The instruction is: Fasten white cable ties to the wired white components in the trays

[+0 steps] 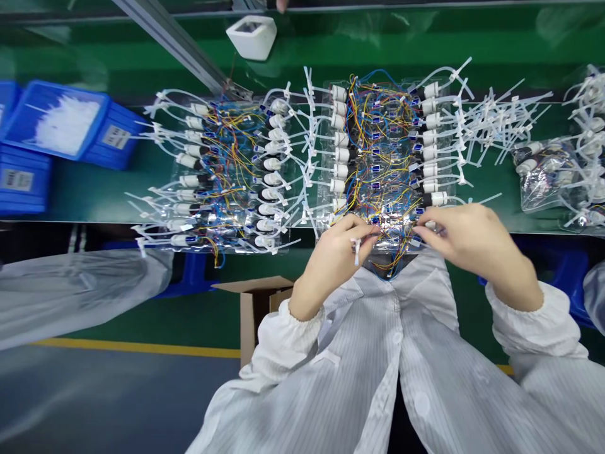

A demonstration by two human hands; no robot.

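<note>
the wired assembly [375, 168] was spread over the edge of the bench [496, 173], its upper rows apparently fitted with white ties [459, 146]. the nearest row, seemingly unfinished, was handled by the left hand [341, 244] and right hand [475, 236]; what was gripped could not be made out. loose ties [503, 120] were piled alongside.

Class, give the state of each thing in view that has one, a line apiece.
Left hand, fingers curled, at the middle wired assemblies
Right hand, thumb and forefinger close together; grip unclear
Middle wired assemblies, in rows, wires tangled
Left wired assemblies, in rows
Loose cable ties, heaped crosswise
Blue bin, open-topped, holding white strips
Cardboard box, flap open
Clear plastic bag, holding wired parts
</note>
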